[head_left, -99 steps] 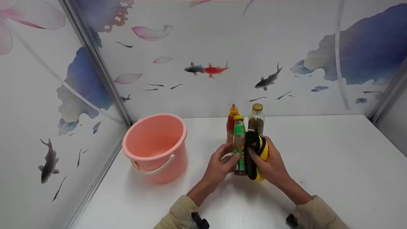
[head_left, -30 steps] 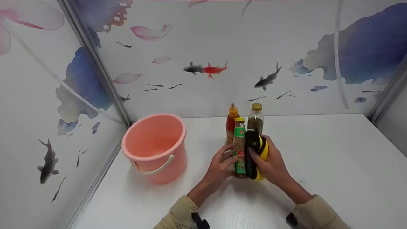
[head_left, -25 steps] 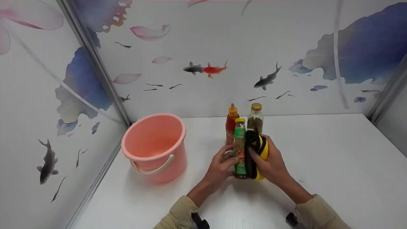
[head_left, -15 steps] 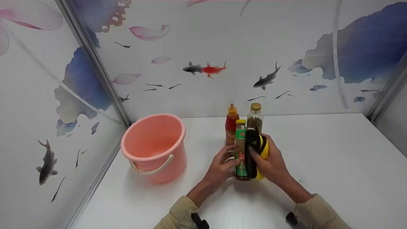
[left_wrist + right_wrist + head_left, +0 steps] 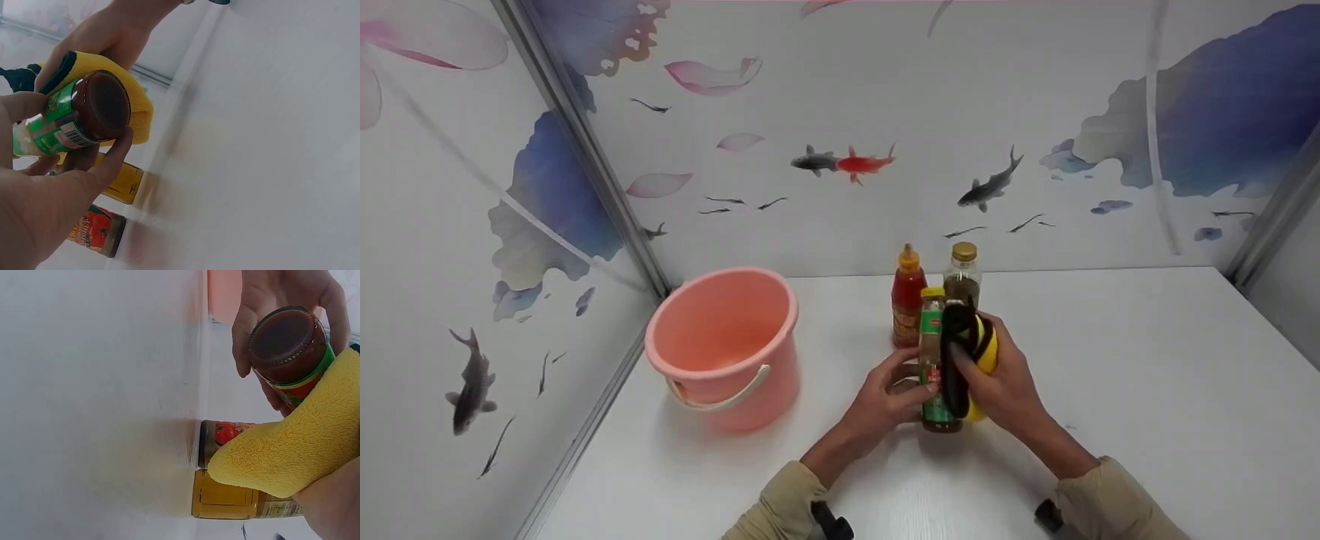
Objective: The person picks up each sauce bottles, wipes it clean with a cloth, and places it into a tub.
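Note:
In the head view my left hand [image 5: 885, 394] grips a glass sauce bottle [image 5: 931, 341] with a green label and yellow cap. Brown sauce shows through the bottle's base [image 5: 106, 106] in the left wrist view, which is raised off the table. My right hand [image 5: 1006, 379] holds a folded yellow-and-black cloth [image 5: 985, 352] against the bottle's right side. The right wrist view shows the fluffy yellow face of the cloth [image 5: 287, 441] beside the bottle [image 5: 287, 343]. Part of the label is hidden by the cloth and fingers.
Behind the hands stand a red sauce bottle [image 5: 907, 300] with an orange nozzle cap and a glass jar [image 5: 962, 285] with a gold lid. A pink bucket [image 5: 776, 375] with a white handle is on the left of the white table [image 5: 1147, 390], against patterned walls.
The green-labelled bottle has come down and slightly right in the head view, and its label has turned. My left hand has shifted a little right with it. The cloth stays against the bottle.

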Tool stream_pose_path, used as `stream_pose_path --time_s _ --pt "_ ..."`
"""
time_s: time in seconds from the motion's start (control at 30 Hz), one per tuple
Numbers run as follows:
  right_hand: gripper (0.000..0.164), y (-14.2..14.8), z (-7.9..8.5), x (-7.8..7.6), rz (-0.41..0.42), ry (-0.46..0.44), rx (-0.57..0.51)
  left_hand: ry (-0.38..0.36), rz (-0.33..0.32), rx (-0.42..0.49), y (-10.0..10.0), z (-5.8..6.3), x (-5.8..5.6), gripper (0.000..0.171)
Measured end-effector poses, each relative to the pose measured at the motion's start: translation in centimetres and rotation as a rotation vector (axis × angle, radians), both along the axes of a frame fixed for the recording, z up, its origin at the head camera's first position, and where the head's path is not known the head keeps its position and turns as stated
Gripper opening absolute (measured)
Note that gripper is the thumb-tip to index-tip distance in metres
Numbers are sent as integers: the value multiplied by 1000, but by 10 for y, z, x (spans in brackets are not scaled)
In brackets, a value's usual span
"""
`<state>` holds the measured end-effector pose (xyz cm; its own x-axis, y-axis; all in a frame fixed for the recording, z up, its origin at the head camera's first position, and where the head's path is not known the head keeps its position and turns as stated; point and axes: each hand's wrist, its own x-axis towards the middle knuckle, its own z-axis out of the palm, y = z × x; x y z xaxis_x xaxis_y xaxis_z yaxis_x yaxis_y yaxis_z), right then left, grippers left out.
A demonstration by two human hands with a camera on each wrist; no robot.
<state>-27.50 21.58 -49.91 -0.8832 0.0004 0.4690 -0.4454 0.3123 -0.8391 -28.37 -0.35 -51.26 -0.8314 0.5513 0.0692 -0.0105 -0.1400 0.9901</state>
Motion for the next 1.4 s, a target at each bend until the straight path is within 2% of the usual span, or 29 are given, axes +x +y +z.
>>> stream_pose_path --time_s 0.33,0.73,0.97,1.2,1.4 --pt "52 0 2 1 -6 -23 10 21 4 -10 0 0 0 57" --pt "50 -3 2 0 -3 -29 5 47 75 16 1 0 -2 59" --pt "50 -4 0 1 -11 -39 14 37 113 43 1 2 -1 62" --pt "46 -5 -3 1 11 -18 7 13 159 109 2 4 -3 62" --pt "46 -5 -3 1 -1 -20 25 5 176 115 1 4 -2 61"
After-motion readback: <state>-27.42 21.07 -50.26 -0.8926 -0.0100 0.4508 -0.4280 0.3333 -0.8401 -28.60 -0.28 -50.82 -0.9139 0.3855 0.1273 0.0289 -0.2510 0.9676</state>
